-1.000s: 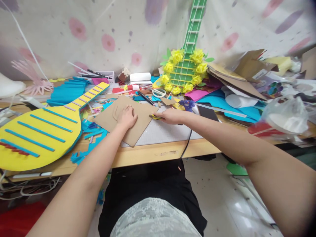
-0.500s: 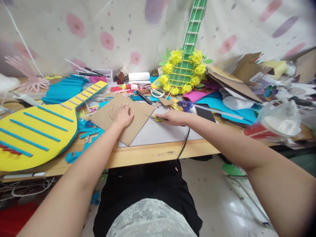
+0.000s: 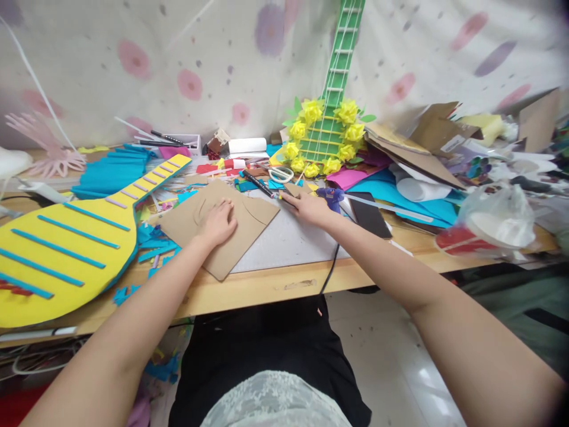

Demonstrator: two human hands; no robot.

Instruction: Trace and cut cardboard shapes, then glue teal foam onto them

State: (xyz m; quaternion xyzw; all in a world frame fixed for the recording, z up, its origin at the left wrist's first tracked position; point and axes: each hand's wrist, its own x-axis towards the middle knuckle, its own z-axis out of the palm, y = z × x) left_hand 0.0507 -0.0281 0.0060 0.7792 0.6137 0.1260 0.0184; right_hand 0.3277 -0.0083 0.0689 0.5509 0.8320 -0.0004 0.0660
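Left hand [image 3: 217, 225] laid flat on cardboard sheet [image 3: 243, 230], centre-left of frame | right hand [image 3: 310, 209] gripping yellow-and-black utility knife [image 3: 288, 200], centre

Wooden table [image 3: 249, 289], front edge scuffed nearer me than my right hand [image 3: 306, 207]. Grey mat [image 3: 284, 246] lies on it, partly under the cardboard [image 3: 243, 237] my left hand [image 3: 217, 222] rests on. Left of that hand: blue paper scraps [image 3: 153, 237], then yellow guitar shape [image 3: 95, 228]. Well right of my right: bagged red-and-white tub [image 3: 466, 237].
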